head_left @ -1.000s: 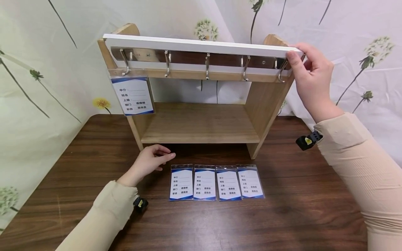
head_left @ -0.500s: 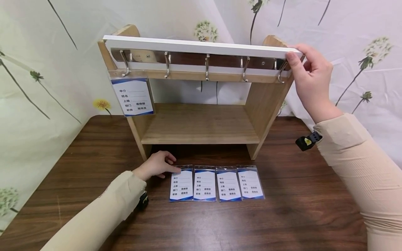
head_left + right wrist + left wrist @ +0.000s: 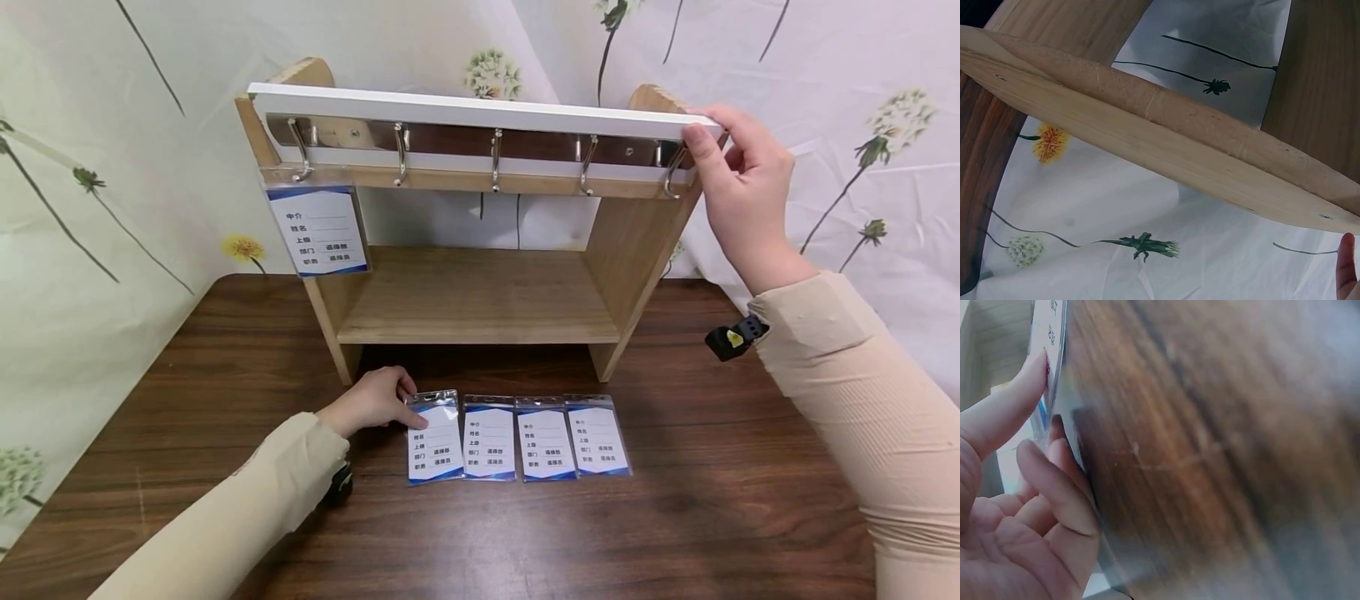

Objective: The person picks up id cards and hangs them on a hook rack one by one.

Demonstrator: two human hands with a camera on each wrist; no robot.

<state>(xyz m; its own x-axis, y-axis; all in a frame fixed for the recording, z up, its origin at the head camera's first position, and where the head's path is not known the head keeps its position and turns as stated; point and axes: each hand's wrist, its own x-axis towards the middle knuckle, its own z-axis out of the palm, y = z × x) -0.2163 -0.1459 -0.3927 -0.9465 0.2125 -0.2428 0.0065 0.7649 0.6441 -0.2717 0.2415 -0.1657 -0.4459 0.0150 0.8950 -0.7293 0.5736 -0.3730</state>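
My left hand (image 3: 373,402) pinches the leftmost plastic-sleeved name badge (image 3: 438,450) of the row on the table, thumb on its front near the upper left. In the left wrist view the thumb lies on the badge (image 3: 1055,356), with the other fingers curled at its far side. My right hand (image 3: 752,187) grips the right end of the white hook rail (image 3: 480,106), thumb in front. Another badge (image 3: 318,229) hangs at the leftmost hook (image 3: 299,150). The right wrist view shows only one fingertip (image 3: 1347,259) near the wooden side panel (image 3: 1166,128).
Three more badges lie side by side to the right: one badge (image 3: 489,442), a second badge (image 3: 546,442) and a third badge (image 3: 598,437). Behind them stands a wooden shelf (image 3: 480,292), with the rail across its top, on the dark wood table (image 3: 480,542). Flowered cloth (image 3: 420,42) hangs behind.
My left hand has moved right and down onto the leftmost lying badge. That badge has shifted and tilted slightly. My right hand stays on the rail's end.
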